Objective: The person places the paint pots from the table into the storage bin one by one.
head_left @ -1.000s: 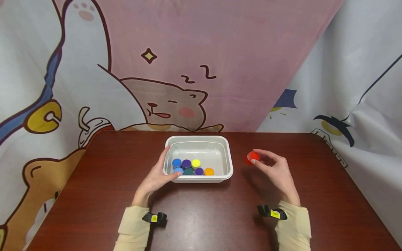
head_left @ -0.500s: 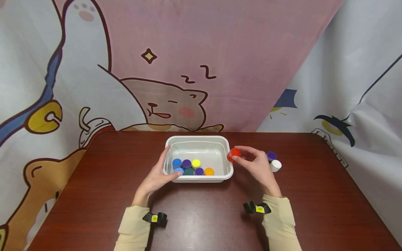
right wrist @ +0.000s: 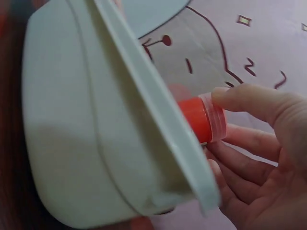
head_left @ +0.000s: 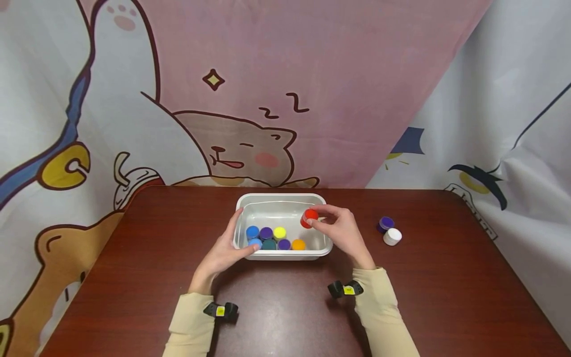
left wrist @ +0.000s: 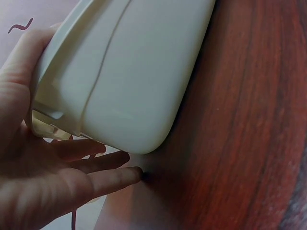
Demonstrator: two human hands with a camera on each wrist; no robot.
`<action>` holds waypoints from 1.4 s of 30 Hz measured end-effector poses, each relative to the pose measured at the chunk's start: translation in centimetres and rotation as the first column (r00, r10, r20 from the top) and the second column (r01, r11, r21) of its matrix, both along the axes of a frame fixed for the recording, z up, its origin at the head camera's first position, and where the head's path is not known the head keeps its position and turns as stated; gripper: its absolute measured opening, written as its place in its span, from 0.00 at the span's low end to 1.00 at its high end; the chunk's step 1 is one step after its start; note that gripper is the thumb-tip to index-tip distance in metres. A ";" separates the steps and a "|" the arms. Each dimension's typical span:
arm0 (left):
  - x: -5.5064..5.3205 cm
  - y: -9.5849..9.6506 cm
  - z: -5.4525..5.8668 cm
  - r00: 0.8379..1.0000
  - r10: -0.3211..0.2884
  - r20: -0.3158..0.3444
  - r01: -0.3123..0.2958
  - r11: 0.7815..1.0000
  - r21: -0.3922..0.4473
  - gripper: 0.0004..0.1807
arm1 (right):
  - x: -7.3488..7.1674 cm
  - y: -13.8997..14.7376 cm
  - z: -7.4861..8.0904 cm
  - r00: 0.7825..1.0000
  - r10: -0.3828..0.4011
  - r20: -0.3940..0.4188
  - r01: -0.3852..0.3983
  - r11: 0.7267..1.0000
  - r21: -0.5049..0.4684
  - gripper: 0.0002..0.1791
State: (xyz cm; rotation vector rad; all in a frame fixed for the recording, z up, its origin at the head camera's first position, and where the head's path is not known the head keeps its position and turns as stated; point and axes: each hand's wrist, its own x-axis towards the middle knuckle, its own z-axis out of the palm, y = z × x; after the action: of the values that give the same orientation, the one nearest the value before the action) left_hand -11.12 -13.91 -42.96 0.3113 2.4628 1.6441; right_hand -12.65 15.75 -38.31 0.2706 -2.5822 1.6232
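A white plastic tub (head_left: 321,243) stands on the table, with several small paint pots inside along its near side, among them a yellow one (head_left: 279,233) and an orange one (head_left: 298,245). My left hand (head_left: 221,252) holds its near left corner, thumb over the rim; in the left wrist view several fingers stretch out below the rim, beside the wall. Over the tub's right part, my right hand (head_left: 341,230) pinches a red paint pot (head_left: 309,218) between thumb and fingers. The right wrist view shows this pot's clear ribbed lid (right wrist: 217,117) in the fingers, its lower end partly hidden by the rim.
To the right of the tub, a purple-lidded pot (head_left: 385,224) and a white-lidded pot (head_left: 392,237) stand close together on the brown table (head_left: 276,307). A printed cloth (head_left: 339,89) hangs behind the table's far edge.
My right hand has carried the red paint pot leftward, from beside the tub to above its inside. The purple and white pots have come into view behind it. The left hand keeps its place.
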 end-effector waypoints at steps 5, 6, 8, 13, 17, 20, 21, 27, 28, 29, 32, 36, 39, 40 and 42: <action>0.0 0.0 0.0 1.000 -0.001 0.000 0.001 1.000 0.001 0.56 | -0.5 -1.3 -0.4 1.000 0.008 -0.020 -0.006 0.998 0.065 0.18; 0.0 0.0 0.1 1.000 -0.002 0.000 0.002 1.000 0.002 0.56 | -0.6 -1.6 -0.4 1.000 0.006 -0.024 -0.004 0.998 0.070 0.18; 0.0 0.0 0.1 1.000 -0.002 -0.002 0.002 1.000 0.005 0.56 | -0.7 -2.2 -0.5 0.999 0.005 -0.032 -0.003 0.997 0.077 0.17; 0.0 0.0 0.0 1.000 -0.003 -0.013 0.003 1.000 0.008 0.56 | -1.0 -3.5 -0.8 1.000 0.007 -0.023 -0.005 0.995 0.096 0.17; -0.1 0.0 -0.2 1.000 -0.008 -0.006 0.008 1.000 0.018 0.56 | -1.1 -4.2 -1.2 1.000 0.012 0.000 -0.012 0.996 0.091 0.18; -0.2 0.1 -0.1 1.000 -0.011 -0.006 0.011 1.000 0.019 0.56 | -1.2 -4.5 -1.4 1.000 0.024 0.020 -0.026 0.994 0.104 0.18; -0.2 0.1 -0.1 1.000 -0.009 -0.009 0.009 1.000 0.015 0.56 | -1.3 -4.5 -1.4 0.999 0.028 0.032 -0.032 0.994 0.109 0.19; -0.1 0.1 0.1 1.000 -0.003 -0.007 0.003 1.000 -0.002 0.56 | -1.6 -4.7 -1.4 0.993 0.041 0.111 -0.055 0.990 0.131 0.19; -0.1 0.1 0.1 1.000 -0.004 -0.004 0.004 1.000 -0.001 0.56 | -1.6 -4.8 -1.3 0.990 0.045 0.133 -0.061 0.991 0.123 0.19; -0.1 0.1 0.2 1.000 -0.005 -0.002 0.005 1.000 0.001 0.56 | -1.7 -4.9 -1.3 0.987 0.049 0.155 -0.067 0.991 0.114 0.18; -0.1 0.0 0.2 1.000 -0.008 0.004 0.008 1.000 0.007 0.56 | -1.9 -5.1 -1.4 0.975 0.056 0.217 -0.079 0.992 0.100 0.17; -0.1 0.0 0.1 1.000 -0.005 0.004 0.005 1.000 0.002 0.57 | -2.2 -5.3 -1.7 0.964 0.073 0.254 -0.111 0.984 0.140 0.14; 0.0 0.0 0.1 1.000 -0.002 -0.007 0.002 1.000 -0.001 0.57 | -2.4 -5.3 -1.9 0.955 0.104 0.277 -0.156 0.973 0.170 0.13; 0.0 0.1 0.1 1.000 0.001 -0.011 -0.001 1.000 0.001 0.57 | -2.4 -5.2 -2.0 0.951 0.115 0.286 -0.170 0.970 0.175 0.13; 0.1 0.1 0.2 1.000 0.002 -0.018 -0.002 1.000 0.006 0.57 | -2.4 -5.2 -2.0 0.945 0.126 0.303 -0.187 0.966 0.180 0.13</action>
State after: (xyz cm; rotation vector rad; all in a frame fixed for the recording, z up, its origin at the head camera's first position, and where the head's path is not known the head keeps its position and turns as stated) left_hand -11.04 -13.83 -42.79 0.3252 2.4725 1.6566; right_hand -15.04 10.51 -40.35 0.2776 -3.0310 1.5442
